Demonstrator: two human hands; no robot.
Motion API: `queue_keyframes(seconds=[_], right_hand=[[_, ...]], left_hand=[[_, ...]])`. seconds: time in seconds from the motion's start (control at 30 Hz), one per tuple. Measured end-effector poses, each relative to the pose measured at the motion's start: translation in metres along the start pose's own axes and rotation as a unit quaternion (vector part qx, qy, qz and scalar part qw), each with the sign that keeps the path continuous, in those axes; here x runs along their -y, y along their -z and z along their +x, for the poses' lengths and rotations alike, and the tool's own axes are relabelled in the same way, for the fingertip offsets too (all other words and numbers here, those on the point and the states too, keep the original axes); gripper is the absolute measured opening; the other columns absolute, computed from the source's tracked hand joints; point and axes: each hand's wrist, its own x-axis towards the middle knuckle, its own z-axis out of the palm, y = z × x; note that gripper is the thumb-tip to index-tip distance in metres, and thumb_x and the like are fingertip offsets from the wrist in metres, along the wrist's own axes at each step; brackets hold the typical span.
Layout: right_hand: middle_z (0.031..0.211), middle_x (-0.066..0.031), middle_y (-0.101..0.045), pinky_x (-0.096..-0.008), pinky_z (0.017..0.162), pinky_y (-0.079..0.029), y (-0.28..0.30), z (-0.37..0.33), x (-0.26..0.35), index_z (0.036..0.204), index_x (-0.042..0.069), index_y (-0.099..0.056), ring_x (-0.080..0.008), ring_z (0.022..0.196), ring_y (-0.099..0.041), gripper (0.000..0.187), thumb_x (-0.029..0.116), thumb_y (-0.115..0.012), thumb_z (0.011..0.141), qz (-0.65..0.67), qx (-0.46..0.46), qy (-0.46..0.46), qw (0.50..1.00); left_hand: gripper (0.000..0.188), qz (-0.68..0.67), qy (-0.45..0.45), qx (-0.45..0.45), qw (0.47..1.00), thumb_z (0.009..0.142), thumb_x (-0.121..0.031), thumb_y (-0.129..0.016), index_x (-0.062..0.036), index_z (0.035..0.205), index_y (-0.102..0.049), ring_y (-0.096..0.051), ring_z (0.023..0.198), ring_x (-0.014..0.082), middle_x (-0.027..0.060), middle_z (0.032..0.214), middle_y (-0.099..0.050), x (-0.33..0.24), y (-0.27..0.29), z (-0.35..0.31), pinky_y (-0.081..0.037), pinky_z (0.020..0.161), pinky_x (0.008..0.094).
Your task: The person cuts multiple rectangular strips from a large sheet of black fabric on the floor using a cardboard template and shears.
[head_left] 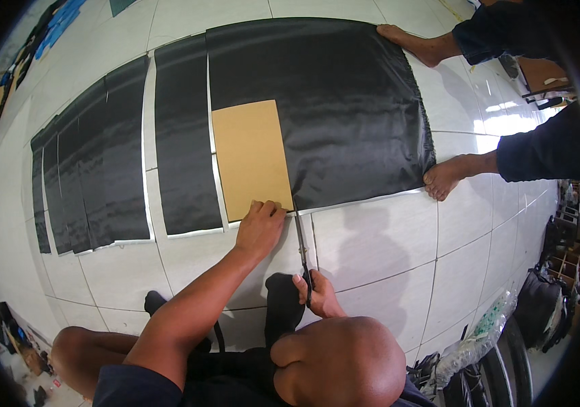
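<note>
A tan cardboard rectangle (252, 157) lies on the left part of a wide black sheet (351, 102) with a sheen, spread over the floor. My left hand (261, 225) grips the cardboard's near edge by its right corner, fingers bent on top and thumb not clearly visible. Just right of that corner, a pair of long scissors (301, 247) points away from me, its blade tips at the black sheet's near edge. Its dark handles are in my right hand (320, 296), which is closed around them.
Left of the sheet lie a separate black strip (185, 136) and several overlapping black pieces (93, 163). Another person's bare feet (444, 178) rest on the sheet's right corners. White tiles (371, 271) make up the floor. At lower right stands a plastic-wrapped bundle (469, 349).
</note>
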Motion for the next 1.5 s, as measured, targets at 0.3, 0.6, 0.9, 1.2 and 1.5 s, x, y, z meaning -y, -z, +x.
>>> queue_keyframes(seconds=[0.3,0.6,0.9,1.2,1.5], right_hand=[[0.061,-0.003,-0.057,-0.028,0.052,-0.042,-0.008,-0.002,0.009,0.081,0.003,-0.056,-0.0117,0.053,-0.054,0.051,0.051,-0.066,0.098,-0.023,-0.023,0.028,0.999],[0.057,-0.0024,-0.054,-0.0286,0.05,-0.041,-0.011,0.017,0.021,0.079,0.004,-0.055,-0.0127,0.052,-0.054,0.051,0.05,-0.066,0.097,-0.034,-0.045,0.037,0.998],[0.057,-0.0025,-0.054,-0.0293,0.048,-0.042,-0.009,0.021,0.04,0.077,0.004,-0.054,-0.0116,0.05,-0.054,0.051,0.049,-0.067,0.097,-0.047,-0.051,0.038,0.997],[0.061,-0.0035,-0.056,-0.0291,0.048,-0.044,-0.01,0.018,0.05,0.077,0.003,-0.056,-0.012,0.049,-0.054,0.05,0.047,-0.068,0.097,-0.037,-0.049,0.043,0.997],[0.061,-0.0049,-0.056,-0.032,0.05,-0.046,0.023,0.007,0.082,0.078,0.003,-0.057,-0.0161,0.052,-0.057,0.056,0.055,-0.066,0.096,0.008,0.026,-0.035,0.999]], left_hand=[[0.008,0.01,-0.015,-0.008,1.0,0.085,-0.01,-0.066,-0.0065,0.091,-0.071,-0.062,0.093,0.0318,0.01,0.091,-0.066,0.004,-0.005,-0.005,-0.052,0.089,0.0422],[0.01,-0.016,0.008,-0.008,1.0,0.084,-0.009,-0.064,-0.0062,0.09,-0.071,-0.063,0.096,0.0324,0.0098,0.091,-0.068,0.001,-0.002,-0.003,-0.049,0.101,0.0458],[0.01,-0.002,-0.016,-0.037,0.999,0.086,-0.014,-0.067,-0.0069,0.093,-0.07,-0.061,0.091,0.0348,0.0105,0.087,-0.064,0.006,-0.008,-0.005,-0.053,0.082,0.0443],[0.023,0.013,-0.002,0.02,1.0,0.085,-0.019,-0.068,-0.009,0.106,-0.068,-0.06,0.102,0.0346,0.0112,0.103,-0.065,0.001,-0.007,-0.009,-0.047,0.097,0.0507],[0.069,0.065,-0.084,0.13,0.986,0.091,-0.047,-0.063,-0.0159,0.15,-0.048,-0.048,0.127,0.0379,0.0173,0.131,-0.053,0.003,0.004,-0.019,-0.026,0.117,0.0637]])
